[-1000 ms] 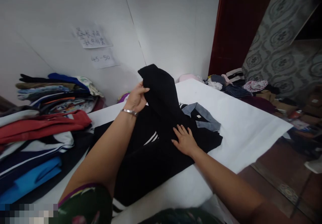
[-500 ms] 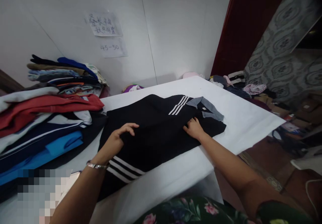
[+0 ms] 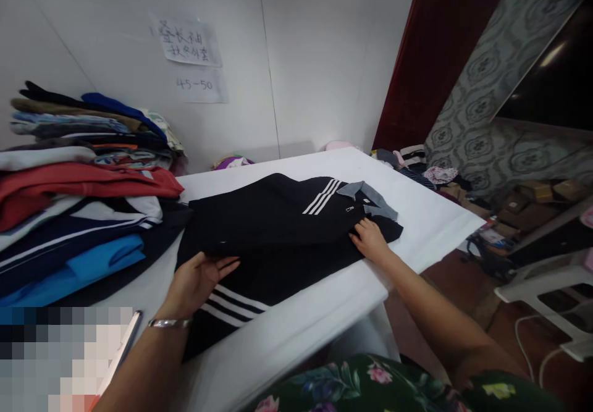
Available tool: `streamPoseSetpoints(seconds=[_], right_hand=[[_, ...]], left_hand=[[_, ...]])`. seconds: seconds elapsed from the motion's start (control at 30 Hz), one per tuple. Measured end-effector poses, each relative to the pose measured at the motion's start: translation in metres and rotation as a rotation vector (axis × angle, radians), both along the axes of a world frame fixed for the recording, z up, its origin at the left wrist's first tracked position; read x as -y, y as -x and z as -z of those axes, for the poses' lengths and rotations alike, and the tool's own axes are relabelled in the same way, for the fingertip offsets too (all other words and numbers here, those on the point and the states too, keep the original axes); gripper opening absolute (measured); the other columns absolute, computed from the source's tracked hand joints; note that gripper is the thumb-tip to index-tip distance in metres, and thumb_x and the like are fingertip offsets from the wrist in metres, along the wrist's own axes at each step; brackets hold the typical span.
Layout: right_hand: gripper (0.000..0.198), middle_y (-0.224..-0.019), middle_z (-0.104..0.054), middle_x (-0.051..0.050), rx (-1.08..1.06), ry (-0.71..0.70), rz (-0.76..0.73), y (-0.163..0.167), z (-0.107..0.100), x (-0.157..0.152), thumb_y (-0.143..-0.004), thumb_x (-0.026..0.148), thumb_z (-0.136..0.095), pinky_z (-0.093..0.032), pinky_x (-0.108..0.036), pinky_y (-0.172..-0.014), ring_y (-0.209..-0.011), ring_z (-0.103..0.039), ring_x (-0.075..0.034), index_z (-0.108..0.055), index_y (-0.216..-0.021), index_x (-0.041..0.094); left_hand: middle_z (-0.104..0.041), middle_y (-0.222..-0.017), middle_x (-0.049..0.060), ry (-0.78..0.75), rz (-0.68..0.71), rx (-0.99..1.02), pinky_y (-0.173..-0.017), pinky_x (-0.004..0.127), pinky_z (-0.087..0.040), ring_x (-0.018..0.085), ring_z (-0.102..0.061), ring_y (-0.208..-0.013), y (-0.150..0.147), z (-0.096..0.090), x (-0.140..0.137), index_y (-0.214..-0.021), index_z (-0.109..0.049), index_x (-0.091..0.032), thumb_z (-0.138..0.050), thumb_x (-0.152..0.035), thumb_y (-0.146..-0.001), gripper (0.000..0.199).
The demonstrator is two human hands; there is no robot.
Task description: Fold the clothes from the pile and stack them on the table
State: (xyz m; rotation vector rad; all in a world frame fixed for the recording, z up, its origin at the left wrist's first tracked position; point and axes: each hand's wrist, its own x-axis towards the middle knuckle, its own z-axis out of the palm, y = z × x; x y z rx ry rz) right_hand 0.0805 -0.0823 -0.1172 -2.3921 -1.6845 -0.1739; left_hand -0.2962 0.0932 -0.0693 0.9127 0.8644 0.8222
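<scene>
A black collared shirt (image 3: pixel 278 233) lies on the white table, its grey collar (image 3: pixel 370 199) toward the right. Three white stripes cross it near the collar, and more white stripes show at the lower left. My left hand (image 3: pixel 199 279), wearing a silver bracelet (image 3: pixel 169 323), holds the edge of the shirt's upper layer at the left end; part of the hand is under the cloth. Just below the collar, my right hand (image 3: pixel 372 240) pinches the same layer with bent fingers. A small light logo shows beside the collar opening.
Piled clothes (image 3: pixel 88 171) stand at the left, with a blue garment (image 3: pixel 106 264) low in front. The white tabletop (image 3: pixel 417 189) ends in a corner at right. Beyond it are boxes (image 3: pixel 532 199) and a white plastic stool (image 3: pixel 546 288). Handwritten papers (image 3: pixel 189 41) hang on the wall.
My left hand has come down from above the shirt and taken its layer edge. My right hand stays near the collar. The view has shifted to the right.
</scene>
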Motion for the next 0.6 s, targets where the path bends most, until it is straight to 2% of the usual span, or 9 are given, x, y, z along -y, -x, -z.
streamPoseSetpoints(seconds=[0.1, 0.23, 0.27, 0.33, 0.4, 0.47, 0.53, 0.6], right_hand=[[0.034, -0.127, -0.055, -0.013, 0.022, -0.062, 0.021, -0.007, 0.009, 0.014, -0.090, 0.031, -0.046, -0.027, -0.047, -0.105, -0.134, -0.033, -0.029, -0.057, -0.119, 0.018], [0.034, -0.130, -0.056, -0.011, -0.026, -0.149, 0.049, -0.020, 0.014, 0.024, -0.091, 0.032, -0.040, -0.025, -0.050, -0.108, -0.134, -0.035, -0.028, -0.064, -0.113, 0.021], [0.036, -0.132, -0.055, -0.011, -0.036, -0.188, 0.068, -0.024, 0.013, 0.025, -0.092, 0.032, -0.038, -0.026, -0.049, -0.108, -0.134, -0.036, -0.028, -0.065, -0.113, 0.021], [0.040, -0.137, -0.053, -0.010, -0.041, -0.251, 0.115, -0.036, 0.010, 0.026, -0.091, 0.032, -0.036, -0.029, -0.046, -0.108, -0.134, -0.037, -0.027, -0.064, -0.118, 0.019], [0.043, -0.139, -0.051, -0.012, -0.033, -0.268, 0.177, -0.049, 0.007, 0.027, -0.090, 0.032, -0.038, -0.031, -0.045, -0.108, -0.133, -0.038, -0.026, -0.060, -0.124, 0.016], [0.046, -0.137, -0.052, -0.013, -0.035, -0.233, 0.245, -0.061, 0.009, 0.030, -0.088, 0.030, -0.041, -0.034, -0.043, -0.106, -0.130, -0.042, -0.026, -0.056, -0.128, 0.013], [0.046, -0.134, -0.055, -0.012, -0.052, -0.186, 0.285, -0.069, 0.014, 0.032, -0.086, 0.027, -0.042, -0.036, -0.042, -0.105, -0.126, -0.047, -0.025, -0.055, -0.129, 0.014], [0.045, -0.133, -0.057, -0.010, -0.068, -0.160, 0.295, -0.075, 0.021, 0.035, -0.087, 0.025, -0.040, -0.038, -0.040, -0.103, -0.125, -0.048, -0.023, -0.056, -0.128, 0.016]], left_hand=[[-0.072, -0.087, 0.004, -0.004, 0.029, 0.057, -0.087, 0.050, -0.053, 0.025, -0.066, -0.090, 0.004, -0.010, 0.004, -0.074, -0.063, -0.024, -0.058, -0.037, -0.074, 0.014], [-0.073, -0.099, 0.003, -0.020, 0.057, -0.070, -0.082, 0.049, -0.056, 0.028, -0.066, -0.093, 0.010, -0.014, 0.007, -0.090, -0.068, -0.028, -0.052, -0.059, -0.078, 0.037], [-0.073, -0.097, 0.002, -0.031, 0.045, -0.127, -0.079, 0.045, -0.057, 0.027, -0.067, -0.091, 0.011, -0.013, 0.006, -0.089, -0.068, -0.028, -0.057, -0.057, -0.075, 0.034], [-0.073, -0.088, -0.002, -0.038, 0.027, -0.235, -0.070, 0.033, -0.058, 0.022, -0.067, -0.086, 0.013, -0.010, 0.004, -0.086, -0.070, -0.028, -0.072, -0.040, -0.065, 0.025], [-0.073, -0.083, -0.005, -0.015, 0.024, -0.285, -0.062, 0.024, -0.055, 0.018, -0.067, -0.078, 0.015, -0.008, 0.002, -0.090, -0.071, -0.028, -0.075, -0.021, -0.054, 0.037], [-0.073, -0.078, -0.006, 0.041, 0.013, -0.286, -0.055, 0.021, -0.052, 0.015, -0.065, -0.068, 0.016, -0.008, 0.001, -0.095, -0.071, -0.030, -0.073, -0.013, -0.050, 0.049], [-0.072, -0.071, -0.006, 0.086, -0.011, -0.288, -0.049, 0.023, -0.049, 0.015, -0.063, -0.059, 0.016, -0.008, 0.000, -0.096, -0.070, -0.033, -0.070, -0.012, -0.049, 0.051], [-0.072, -0.070, -0.005, 0.047, -0.023, -0.322, -0.047, 0.025, -0.048, 0.016, -0.062, -0.056, 0.018, -0.006, -0.002, -0.096, -0.070, -0.034, -0.068, -0.013, -0.049, 0.051]])
